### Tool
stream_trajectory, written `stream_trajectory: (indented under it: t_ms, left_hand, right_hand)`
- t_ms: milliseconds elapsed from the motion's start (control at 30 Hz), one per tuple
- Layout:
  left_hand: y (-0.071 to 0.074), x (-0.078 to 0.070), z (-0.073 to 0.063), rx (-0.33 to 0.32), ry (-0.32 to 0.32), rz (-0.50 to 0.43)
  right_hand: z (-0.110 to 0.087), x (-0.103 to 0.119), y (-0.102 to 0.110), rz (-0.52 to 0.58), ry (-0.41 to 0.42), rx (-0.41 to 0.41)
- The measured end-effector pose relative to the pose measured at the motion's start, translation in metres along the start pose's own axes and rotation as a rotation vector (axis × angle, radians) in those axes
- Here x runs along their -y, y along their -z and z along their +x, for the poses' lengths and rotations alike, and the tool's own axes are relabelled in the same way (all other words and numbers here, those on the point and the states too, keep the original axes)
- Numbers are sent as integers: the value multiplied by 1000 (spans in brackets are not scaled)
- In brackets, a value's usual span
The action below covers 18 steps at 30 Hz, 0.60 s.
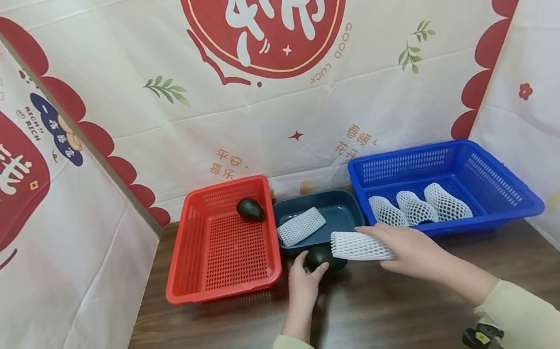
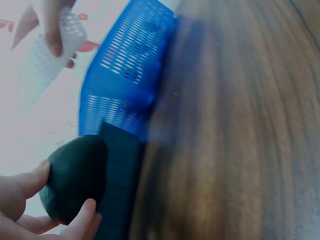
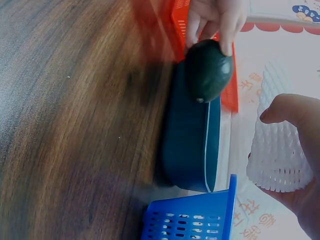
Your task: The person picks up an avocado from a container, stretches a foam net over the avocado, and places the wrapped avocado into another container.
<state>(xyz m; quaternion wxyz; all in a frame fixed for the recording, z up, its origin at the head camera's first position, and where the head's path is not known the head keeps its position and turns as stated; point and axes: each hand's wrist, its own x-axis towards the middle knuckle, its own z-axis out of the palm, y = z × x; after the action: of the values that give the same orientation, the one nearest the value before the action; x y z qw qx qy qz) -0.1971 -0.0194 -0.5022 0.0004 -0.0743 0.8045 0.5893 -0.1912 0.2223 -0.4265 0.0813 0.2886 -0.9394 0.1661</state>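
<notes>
My left hand (image 1: 304, 282) grips a dark green avocado (image 2: 75, 177) by one end, in front of the teal tray (image 1: 318, 199). To its right, my right hand (image 1: 413, 248) holds a white foam net sleeve (image 1: 361, 246) between thumb and fingers; the right wrist view shows the sleeve (image 3: 280, 150) uncrushed, with its end open. The avocado and the held sleeve are apart, their near ends close together in the head view. Another foam net sleeve (image 1: 301, 227) lies flat in the teal tray. A second avocado (image 1: 250, 209) lies in the red basket (image 1: 272, 239).
At the right stands a blue basket (image 1: 514, 208) with several white net-wrapped pieces (image 1: 446, 203) in it. The red basket is left of the teal tray. All stand on a brown wooden table (image 1: 380, 324), with printed cloth (image 1: 273, 117) behind and at both sides.
</notes>
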Motion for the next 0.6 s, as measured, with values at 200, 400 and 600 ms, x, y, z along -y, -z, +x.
stream_trajectory:
  t_ms: [200, 400, 600]
  left_hand:
    - [10, -18, -11, -4, -56, -107]
    - [23, -30, -17, 19, -62, -183]
    - [32, -29, -18, 32, -69, -244]
  right_hand:
    - [0, -1, 4, 8, -8, -7]
    - [-2, -3, 7, -8, -9, -9]
    - [-5, -5, 7, -4, -36, 7]
